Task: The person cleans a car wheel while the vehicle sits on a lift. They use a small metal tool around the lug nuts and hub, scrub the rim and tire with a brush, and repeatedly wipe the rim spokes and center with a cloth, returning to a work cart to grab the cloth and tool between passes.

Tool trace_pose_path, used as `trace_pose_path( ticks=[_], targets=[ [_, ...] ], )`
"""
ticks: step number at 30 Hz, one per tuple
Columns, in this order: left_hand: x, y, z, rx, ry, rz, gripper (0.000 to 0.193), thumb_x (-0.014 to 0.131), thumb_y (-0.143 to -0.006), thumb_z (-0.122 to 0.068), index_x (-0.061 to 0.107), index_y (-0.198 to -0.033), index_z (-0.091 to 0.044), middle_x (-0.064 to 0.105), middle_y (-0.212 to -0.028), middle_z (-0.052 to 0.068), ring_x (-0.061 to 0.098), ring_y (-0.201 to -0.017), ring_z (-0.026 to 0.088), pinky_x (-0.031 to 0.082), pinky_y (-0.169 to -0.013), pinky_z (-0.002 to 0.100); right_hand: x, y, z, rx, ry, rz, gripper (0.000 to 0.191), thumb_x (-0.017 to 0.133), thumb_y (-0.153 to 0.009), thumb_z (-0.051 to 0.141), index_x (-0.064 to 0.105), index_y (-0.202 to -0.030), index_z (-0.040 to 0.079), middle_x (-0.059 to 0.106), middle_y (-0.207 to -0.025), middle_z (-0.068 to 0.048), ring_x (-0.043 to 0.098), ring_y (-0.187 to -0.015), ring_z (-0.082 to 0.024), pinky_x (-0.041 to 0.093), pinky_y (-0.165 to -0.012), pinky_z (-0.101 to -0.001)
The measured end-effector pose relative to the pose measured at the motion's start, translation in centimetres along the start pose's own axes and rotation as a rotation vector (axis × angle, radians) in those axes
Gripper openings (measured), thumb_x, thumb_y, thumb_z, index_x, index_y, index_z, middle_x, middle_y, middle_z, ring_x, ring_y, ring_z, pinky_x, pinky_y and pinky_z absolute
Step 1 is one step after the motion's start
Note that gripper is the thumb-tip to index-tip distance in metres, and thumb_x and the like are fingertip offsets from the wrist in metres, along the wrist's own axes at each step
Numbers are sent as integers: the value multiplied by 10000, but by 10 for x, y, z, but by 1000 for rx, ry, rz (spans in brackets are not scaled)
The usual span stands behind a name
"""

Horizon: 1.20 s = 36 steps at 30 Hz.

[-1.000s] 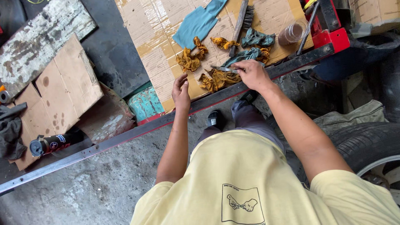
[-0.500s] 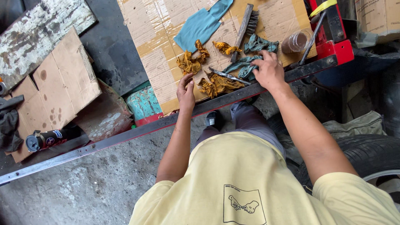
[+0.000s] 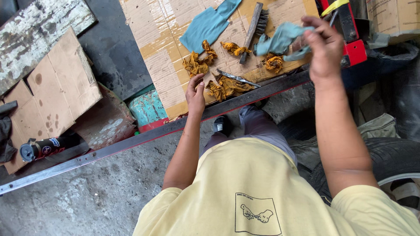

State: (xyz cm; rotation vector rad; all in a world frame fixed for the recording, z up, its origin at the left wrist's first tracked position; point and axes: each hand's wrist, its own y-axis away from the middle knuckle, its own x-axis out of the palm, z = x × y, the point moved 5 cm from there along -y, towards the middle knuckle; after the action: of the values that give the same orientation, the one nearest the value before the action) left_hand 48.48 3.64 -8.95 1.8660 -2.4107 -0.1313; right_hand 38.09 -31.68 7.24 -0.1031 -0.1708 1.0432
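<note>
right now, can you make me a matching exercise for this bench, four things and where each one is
Things:
1. crumpled teal cloth
2. wire brush
3. spray can
4. metal tool

Places:
A. on the stained cardboard at far left
B. across the orange rags by the bench edge
C. lifted in the right hand
D. flat on the cardboard, beside the flat teal cloth

Pairs: 1-C, 2-D, 3-A, 4-B

Pale yellow short-sleeved T-shirt, small printed emblem; grey trousers, black shoe point(image 3: 222, 125).

Grey-blue rag point(image 3: 280, 40), mustard-yellow rags point(image 3: 227, 86), tan cardboard point(image 3: 153, 52), red jack point(image 3: 353, 48), pale-yellow shirt point(image 3: 245, 188).
</note>
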Motion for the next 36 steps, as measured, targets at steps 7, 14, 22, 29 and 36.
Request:
trace_pose_path(
  ticks=[7,14,22,29,36],
  targets=[
    [11,-3,-11,20,68,39,317,550,-1014,-55,643,-1316,-33,676,-1314,88,621,-1256,200,487,-1087,345,-15,6,2,9,-278,-85,265,744,-1115,180,586,-920,97,660,-990,-57,641,-906,-149,546,-844,-310],
    [8,-2,-19,55,92,55,315,546,-1019,-40,645,-1317,-31,677,-1309,94,617,-1265,201,482,-1097,345,3,42,-58,304,-208,-166,306,685,-1022,156,633,-1324,151,677,-1184,-3,682,-1084,-129,638,-856,-344],
    [9,6,-19,35,36,64,312,544,-1017,-53,658,-1307,-49,685,-1280,80,631,-1227,194,507,-1058,338,6,53,-69,289,-268,-135,476,723,-993,67,542,-1429,124,653,-1292,-47,650,-1177,-179,611,-971,-403],
    [11,10,-18,66,64,90,306,542,-1020,-47,659,-1303,-45,673,-1288,81,627,-1242,194,493,-1074,335,-2,58,-101,483,-658,-315,302,745,-913,65,645,-1195,26,702,-1220,-105,672,-1179,-262,531,-1110,-428],
    [7,12,-16,47,67,77,317,539,-1014,-59,659,-1307,-44,682,-1286,89,627,-1247,199,485,-1082,338,-11,65,-133,626,-749,-445,314,755,-868,9,675,-1172,4,739,-1180,-111,691,-1157,-252,504,-1143,-405]
  ],
)
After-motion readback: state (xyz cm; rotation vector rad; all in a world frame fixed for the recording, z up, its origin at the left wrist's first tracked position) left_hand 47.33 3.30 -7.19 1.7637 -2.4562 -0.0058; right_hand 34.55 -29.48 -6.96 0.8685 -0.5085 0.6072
